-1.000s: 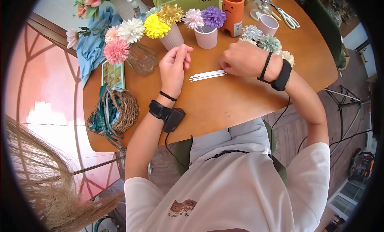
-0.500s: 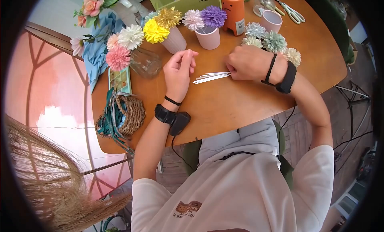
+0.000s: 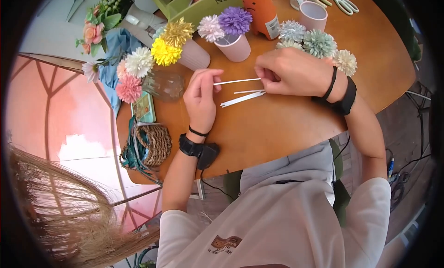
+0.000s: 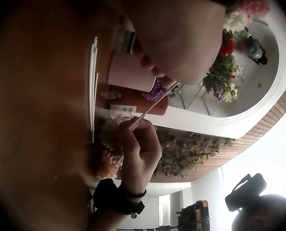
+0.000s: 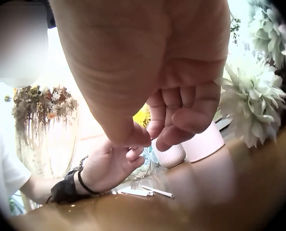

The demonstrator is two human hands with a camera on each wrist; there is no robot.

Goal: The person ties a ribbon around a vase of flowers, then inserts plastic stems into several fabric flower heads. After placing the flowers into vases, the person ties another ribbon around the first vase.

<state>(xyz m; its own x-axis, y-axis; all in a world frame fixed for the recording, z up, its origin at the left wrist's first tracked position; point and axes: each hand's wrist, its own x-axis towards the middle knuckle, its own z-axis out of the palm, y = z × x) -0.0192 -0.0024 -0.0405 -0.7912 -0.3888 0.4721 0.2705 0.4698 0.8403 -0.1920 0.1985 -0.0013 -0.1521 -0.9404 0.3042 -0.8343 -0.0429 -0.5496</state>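
Note:
A thin white stick (image 3: 237,82) is held up between both hands, one end at each. My left hand (image 3: 200,99) pinches its left end between thumb and fingers. The right hand (image 3: 296,74) pinches the other end, as the left wrist view also shows with the stick (image 4: 152,107) slanting from hand to hand. Several more white sticks (image 3: 243,100) lie in a loose bundle on the wooden table (image 3: 277,124), just below the held one. In the right wrist view, these loose sticks (image 5: 137,192) rest beneath my fingers.
Pink cups (image 3: 235,50) with pompom flowers, an orange cup (image 3: 259,14) and a green box (image 3: 199,11) stand behind the hands. A glass vase (image 3: 167,85) and a woven basket (image 3: 157,141) are at left. Pale flowers (image 3: 320,44) lie beyond the right hand; scissors (image 3: 342,3) are farther back.
One stick has been lifted off the bundle and now spans both hands. Earlier the right hand was at the bundle's right end and the left hand held nothing visible.

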